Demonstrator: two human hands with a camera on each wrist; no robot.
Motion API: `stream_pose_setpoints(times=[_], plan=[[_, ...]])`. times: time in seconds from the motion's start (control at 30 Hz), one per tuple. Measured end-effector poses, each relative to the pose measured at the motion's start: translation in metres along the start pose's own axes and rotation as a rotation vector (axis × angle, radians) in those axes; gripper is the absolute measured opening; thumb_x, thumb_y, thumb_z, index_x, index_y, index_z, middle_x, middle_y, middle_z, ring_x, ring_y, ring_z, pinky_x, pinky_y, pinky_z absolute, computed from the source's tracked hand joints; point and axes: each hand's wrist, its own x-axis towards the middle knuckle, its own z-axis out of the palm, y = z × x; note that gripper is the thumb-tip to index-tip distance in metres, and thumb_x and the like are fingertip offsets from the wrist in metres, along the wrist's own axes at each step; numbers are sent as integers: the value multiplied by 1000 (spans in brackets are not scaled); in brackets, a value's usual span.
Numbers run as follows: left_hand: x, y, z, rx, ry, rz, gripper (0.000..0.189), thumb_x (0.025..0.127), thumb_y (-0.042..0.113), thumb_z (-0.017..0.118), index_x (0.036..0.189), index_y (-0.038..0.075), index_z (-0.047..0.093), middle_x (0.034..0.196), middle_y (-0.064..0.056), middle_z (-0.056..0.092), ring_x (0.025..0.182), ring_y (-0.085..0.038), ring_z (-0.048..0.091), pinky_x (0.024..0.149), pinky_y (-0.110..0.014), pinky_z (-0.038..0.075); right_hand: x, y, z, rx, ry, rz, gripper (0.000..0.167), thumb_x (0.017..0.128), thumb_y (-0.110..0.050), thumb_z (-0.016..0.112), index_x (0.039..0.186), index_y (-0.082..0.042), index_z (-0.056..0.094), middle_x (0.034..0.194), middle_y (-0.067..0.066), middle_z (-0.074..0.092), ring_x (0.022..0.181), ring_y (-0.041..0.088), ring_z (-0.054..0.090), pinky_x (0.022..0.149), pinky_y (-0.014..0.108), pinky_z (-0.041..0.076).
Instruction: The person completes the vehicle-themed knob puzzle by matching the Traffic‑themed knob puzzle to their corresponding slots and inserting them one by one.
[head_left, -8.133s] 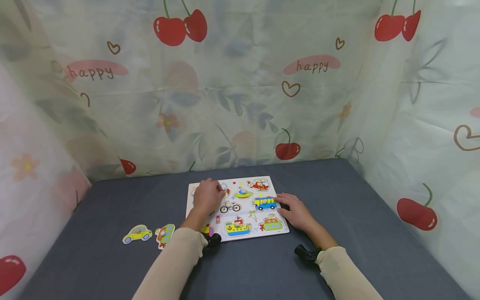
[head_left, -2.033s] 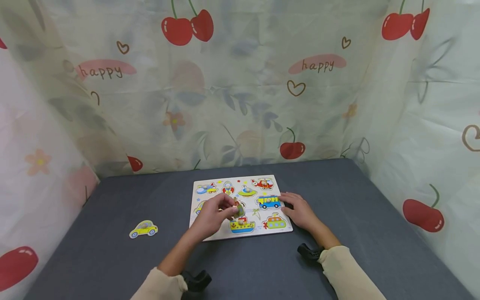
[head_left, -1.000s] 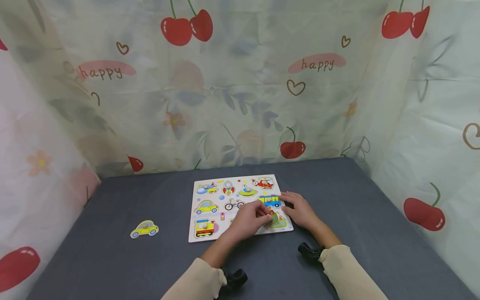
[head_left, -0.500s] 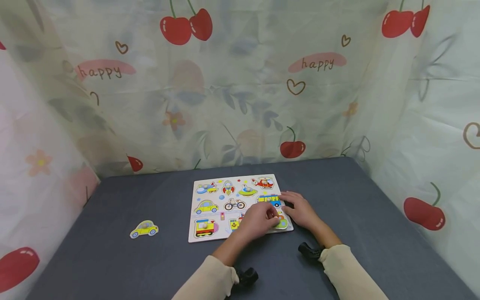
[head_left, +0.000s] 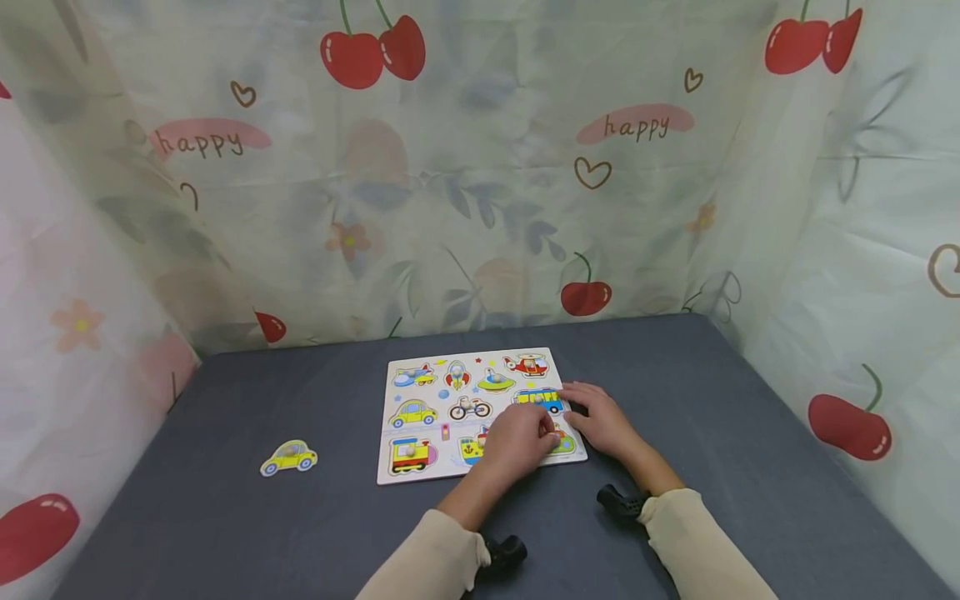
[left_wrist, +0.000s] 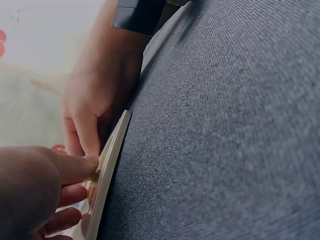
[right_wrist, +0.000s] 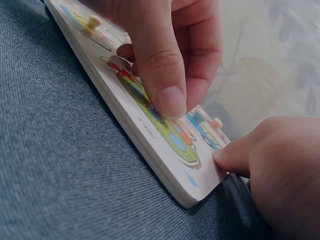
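Note:
A white wooden knob puzzle board [head_left: 442, 468] with vehicle pictures lies on the table. My left hand [head_left: 516, 440] is over its near right part, thumb and fingers pinching the knob of a green submarine puzzle piece [right_wrist: 175, 142]. In the right wrist view that piece lies over its matching spot, with a thin gap at its right end; the knob is hidden by the fingers. Beside the board's right edge is my right hand [head_left: 602, 423], fingers extended, fingertips touching the edge near the blue bus piece [head_left: 537, 399]. A yellow car piece [head_left: 288, 458] lies loose to the left.
On the board are a train piece [head_left: 409, 452], a bicycle [head_left: 470, 407], a helicopter [head_left: 527, 365] and several others. A car picture [head_left: 412, 413] shows at its left. Dark grey cloth [head_left: 225, 533] covers the table; a printed curtain [head_left: 480, 208] hangs behind.
The left hand has carried the submarine piece from the left table area, across the board, down onto its near right part. The right hand has stayed at the edge.

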Motion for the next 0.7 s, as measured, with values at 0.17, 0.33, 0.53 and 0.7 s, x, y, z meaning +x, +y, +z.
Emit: stream_pose_setpoints(times=[0.17, 0.33, 0.53, 0.7], plan=[[0, -3, 0, 15, 3, 10, 13, 83, 30, 77, 84, 18, 72, 60, 11, 50, 63, -7, 47, 58, -23, 37, 1, -1, 0, -8, -6, 4, 39, 92, -8, 64, 130, 0, 60, 138, 18, 53, 135, 38, 37, 106, 58, 27], [-3, -8, -7, -10, -23, 60, 9, 82, 24, 76, 88, 18, 71, 66, 13, 54, 67, -6, 49, 61, -22, 39, 1, -2, 1, -8, -15, 17, 40, 92, -9, 64, 131, 0, 60, 139, 17, 52, 135, 38, 36, 106, 58, 27], [-7, -12, -20, -86, -82, 108, 14, 86, 20, 72, 99, 15, 73, 80, 12, 64, 77, -6, 54, 70, -22, 44, 0, -2, -1, -7, -21, 32, 40, 93, -9, 64, 131, 0, 59, 140, 18, 51, 136, 38, 35, 106, 58, 27], [-13, -16, -33, -142, -88, 112, 16, 89, 25, 71, 102, 15, 73, 87, 10, 66, 78, -6, 57, 72, -24, 47, -1, -3, -1, -7, -28, 30, 40, 93, -9, 63, 132, 0, 59, 140, 18, 50, 136, 38, 35, 106, 59, 27]])
